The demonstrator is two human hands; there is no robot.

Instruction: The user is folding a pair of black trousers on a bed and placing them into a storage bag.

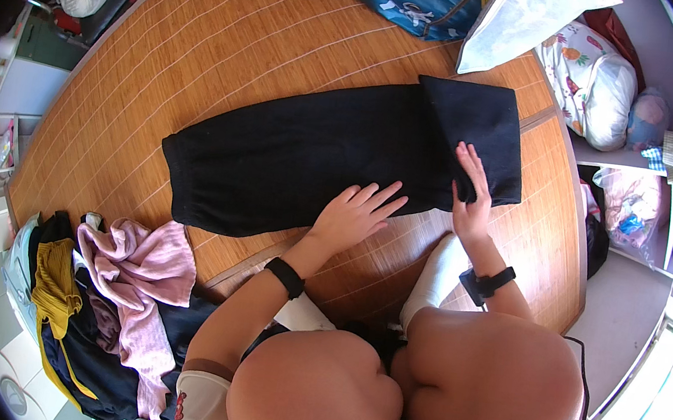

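Black fabric trousers [293, 149], folded lengthwise, lie across a bamboo mat in front of me, with a gathered elastic edge at the left. The right end is turned over in a slanting fold. My left hand [358, 212] rests with fingers spread on the lower edge near the middle. Beside the slanting fold, my right hand [472, 194] touches the cloth, thumb and fingers apart around a small raised crease; whether it pinches cloth is not plain. Dark bands are on both wrists.
At the left, a heap of clothes holds a pink cloth [143, 263] and a mustard ribbed garment [57, 284]. A blue patterned bag [422, 8] and a white fabric piece [513, 25] are on the far side. Shelves with bagged textiles [629, 206] stand right of the bamboo mat [206, 39].
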